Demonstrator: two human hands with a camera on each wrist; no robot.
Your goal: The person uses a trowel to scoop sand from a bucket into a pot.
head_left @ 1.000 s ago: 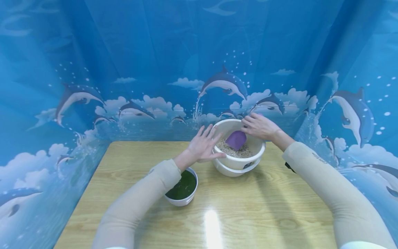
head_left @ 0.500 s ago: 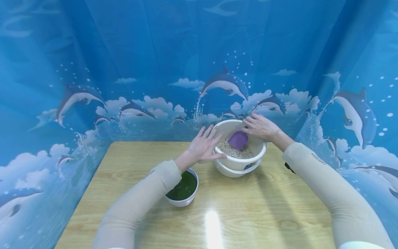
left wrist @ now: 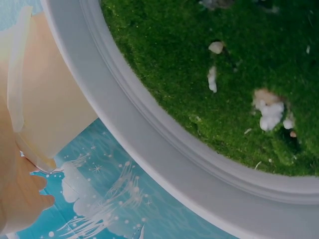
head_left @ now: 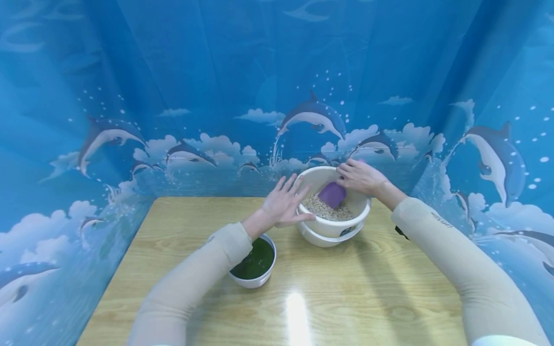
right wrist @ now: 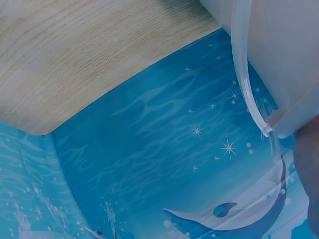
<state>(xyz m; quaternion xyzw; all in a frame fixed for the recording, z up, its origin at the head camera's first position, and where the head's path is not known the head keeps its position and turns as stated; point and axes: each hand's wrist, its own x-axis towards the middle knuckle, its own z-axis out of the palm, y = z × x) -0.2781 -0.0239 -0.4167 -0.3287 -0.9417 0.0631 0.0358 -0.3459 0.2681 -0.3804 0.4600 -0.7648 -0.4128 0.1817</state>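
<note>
A white tub (head_left: 318, 178) with a lower white rim or handle band around it stands at the back of the table, holding beige grainy gravel (head_left: 322, 209). My right hand (head_left: 360, 178) grips the handle of a purple scoop (head_left: 332, 194) at the tub's far right rim. The scoop's blade slants down onto the gravel. On the tub's left side my left hand (head_left: 283, 204) lies with fingers spread, near or touching the rim. Under my left forearm sits a white bowl (head_left: 253, 283) of green moss (head_left: 256, 259). Pale bits dot the moss (left wrist: 164, 84) in the left wrist view.
Both containers stand on a wood-grain table (head_left: 346, 298). Blue dolphin-print cloth (head_left: 277, 72) hangs close behind it and along both sides. In the right wrist view a translucent curved strip (right wrist: 240, 59) runs along the white tub's outside.
The scoop's blade has shifted slightly rightward and up in the tub, with my right hand still on its handle. My left hand stays about where it was.
</note>
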